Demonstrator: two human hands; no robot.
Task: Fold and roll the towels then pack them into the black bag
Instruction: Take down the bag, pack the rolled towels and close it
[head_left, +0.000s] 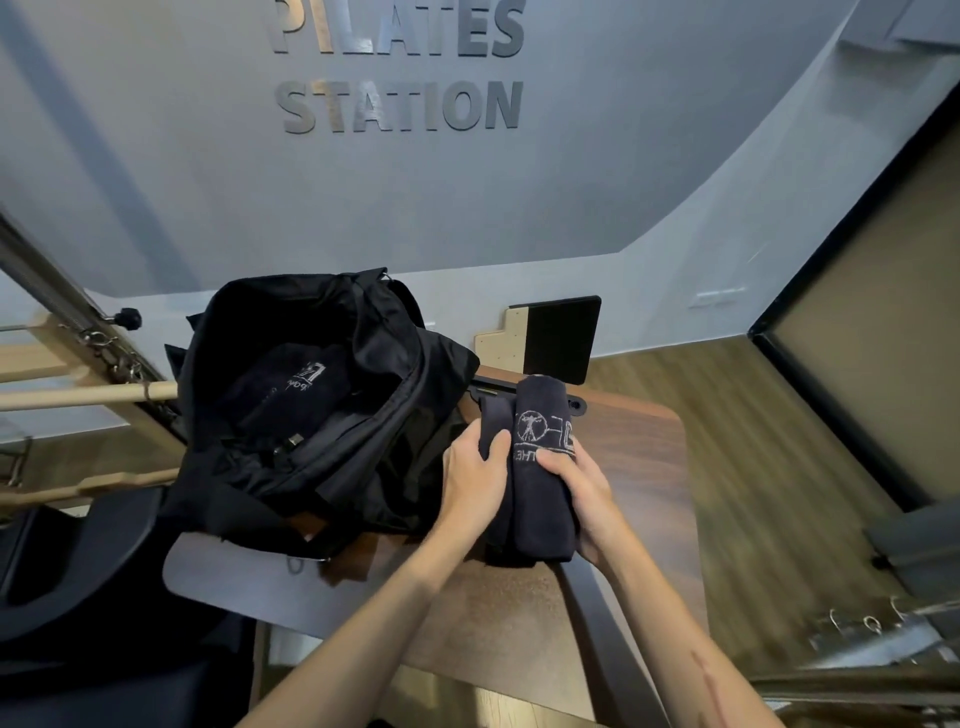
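Dark navy terry, rolled into a thick cylinder: that is the towel (540, 467) I have in both hands above the wooden bench (644, 467). Its long axis runs away from me, logo end farthest. My left hand (475, 480) wraps the roll's left flank, thumb curled over the top; my right hand (576, 486) clamps the other side, fingers (553, 460) folded across the printing. The black bag (311, 395) lies directly left of the roll, just beside my left hand, mouth gaping, with another dark towel (291, 387) already inside. I judge the coming move is a sideways carry leftward, and the left hand sits nearer that opening
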